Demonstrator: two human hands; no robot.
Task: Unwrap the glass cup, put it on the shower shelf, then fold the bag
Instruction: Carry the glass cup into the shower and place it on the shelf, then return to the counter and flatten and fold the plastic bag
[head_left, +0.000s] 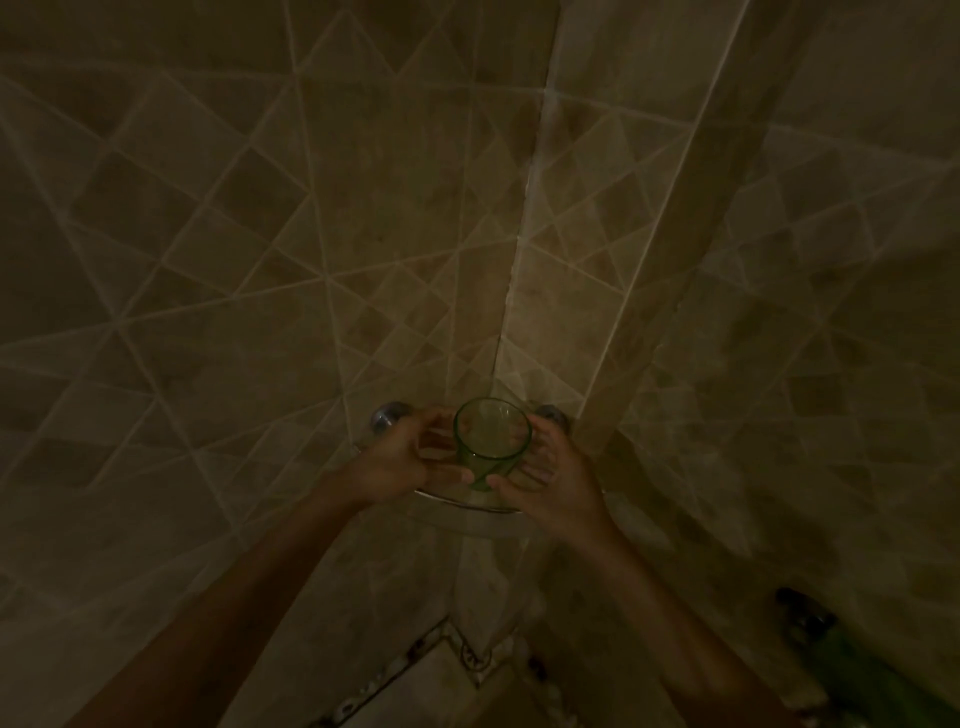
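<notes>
Glass cup (492, 441): green and see-through, it is sitting upright with its mouth open toward me, just below the middle of the frame, in the corner where the two tiled walls meet.
Shower shelf (467, 503): a small curved corner shelf with a pale rim is showing under the cup; the cup's base seems to be resting on it, though the dim light is keeping me from being sure.
Left hand (400, 457): I am cupping it against the cup's left side, fingers spread and curled, thumb lying low near the base; whether I am truly gripping or only touching, I cannot tell.
Right hand (550, 475): I am curving it around the cup's right side, thumb reaching in toward the base; again I cannot tell if it is pressing or loose.
Metal fittings (387, 414): two round shiny mounts are sitting at the shelf's back, one beside each hand.
Tiled walls (260, 234): beige diamond-pattern tiles are filling the upper frame.
Floor (436, 675): a patterned border is showing at the bottom centre.
</notes>
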